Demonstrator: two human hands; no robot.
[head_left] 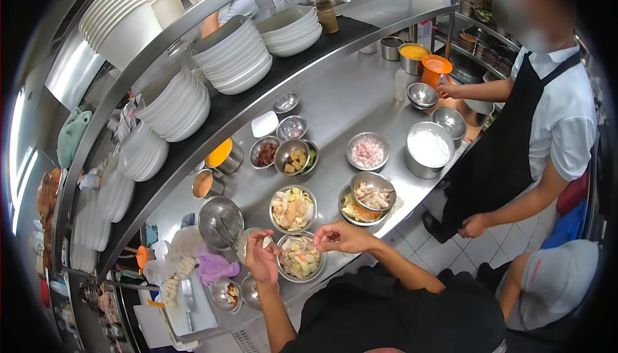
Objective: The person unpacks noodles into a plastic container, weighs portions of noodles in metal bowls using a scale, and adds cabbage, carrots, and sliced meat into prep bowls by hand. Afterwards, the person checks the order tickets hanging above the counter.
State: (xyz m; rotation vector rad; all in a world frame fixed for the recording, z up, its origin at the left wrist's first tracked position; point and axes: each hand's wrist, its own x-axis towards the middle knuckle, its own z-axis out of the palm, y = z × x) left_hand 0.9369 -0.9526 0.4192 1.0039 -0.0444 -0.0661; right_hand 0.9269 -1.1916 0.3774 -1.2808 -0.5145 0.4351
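My left hand [261,260] is raised with loosely curved fingers, beside a metal bowl of mixed vegetables and meat [300,258]. Over the right edge of that bowl is my right hand [341,236], its fingers bent and a gap between thumb and fingertips. Nothing can be made out in either hand. Just behind the hands stands a bowl of pale sliced pieces and greens [293,209]. A clear round container [248,245] is partly hidden by my left hand. Sliced pale meat in a bowl [373,196] sits to the right, stacked on another bowl.
A co-worker in a black apron [492,134] stands at right, one hand at a small bowl [422,95]. Another person in a grey cap [553,282] is at lower right. Stacked white bowls [232,57] fill the shelf. A purple cloth [219,265] lies left of my hands.
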